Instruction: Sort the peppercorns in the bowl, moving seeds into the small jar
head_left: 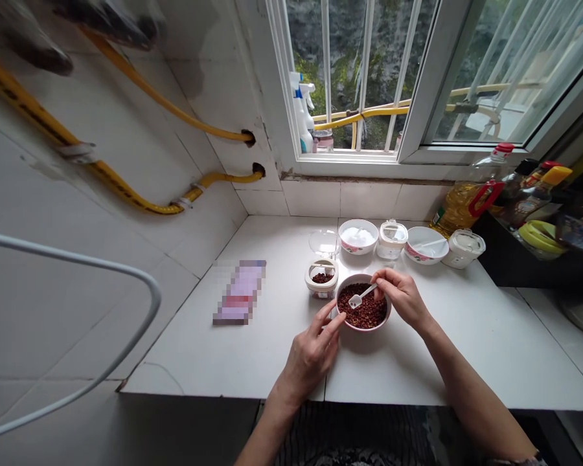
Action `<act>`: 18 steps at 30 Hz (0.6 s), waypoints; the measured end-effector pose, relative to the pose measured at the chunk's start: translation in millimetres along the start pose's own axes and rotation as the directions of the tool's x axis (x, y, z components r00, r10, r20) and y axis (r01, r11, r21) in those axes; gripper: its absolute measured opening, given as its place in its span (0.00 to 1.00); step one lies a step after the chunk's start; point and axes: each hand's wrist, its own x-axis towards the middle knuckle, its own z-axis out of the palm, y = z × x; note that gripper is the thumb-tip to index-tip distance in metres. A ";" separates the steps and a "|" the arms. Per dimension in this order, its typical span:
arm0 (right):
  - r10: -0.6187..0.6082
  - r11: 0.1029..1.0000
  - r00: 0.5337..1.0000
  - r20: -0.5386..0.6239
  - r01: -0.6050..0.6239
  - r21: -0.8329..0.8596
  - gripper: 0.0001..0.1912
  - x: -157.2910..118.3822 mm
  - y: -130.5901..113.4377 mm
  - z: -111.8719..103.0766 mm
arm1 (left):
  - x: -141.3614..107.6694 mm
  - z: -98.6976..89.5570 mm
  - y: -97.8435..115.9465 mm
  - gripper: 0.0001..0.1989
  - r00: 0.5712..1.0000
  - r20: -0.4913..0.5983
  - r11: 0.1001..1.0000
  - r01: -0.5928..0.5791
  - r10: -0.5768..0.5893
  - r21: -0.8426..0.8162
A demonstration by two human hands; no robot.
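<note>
A bowl (363, 329) full of dark red-brown beans or grains sits near the middle of the white counter. Pinched in my right hand (402, 299) is a small white spoon (360, 298), its head over the bowl's contents. My left hand (313, 349) rests at the bowl's left side, fingers apart, fingertips at the rim and holding nothing. Just behind that hand stands a small open jar (322, 290) with some of the same dark pieces inside. Its clear lid (323, 242) appears raised behind it.
Behind the bowl are a bowl with white contents (358, 249), a lidded jar (392, 241), a bowl with a white spoon (426, 257) and another jar (463, 251). An oil bottle (459, 204) stands back right. A blurred purple packet (240, 291) lies left.
</note>
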 end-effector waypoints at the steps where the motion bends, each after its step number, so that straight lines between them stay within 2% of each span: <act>1: 0.013 1.000 1.000 -0.001 -0.013 0.025 0.08 0.0 -0.5 0.1 | 0.0 -0.1 0.0 0.20 1.000 -0.001 1.000 0.000 0.000 0.000; 8: 0.061 0.993 0.998 -0.029 -0.057 0.100 0.09 2.1 -0.3 1.3 | 0.7 0.1 0.3 0.21 1.000 -0.004 1.000 0.001 -0.001 -0.003; 18: 0.006 0.999 0.997 -0.074 -0.009 -0.041 0.09 1.2 5.6 12.9 | -0.4 0.5 0.0 0.20 1.000 0.003 1.000 -0.001 0.001 -0.001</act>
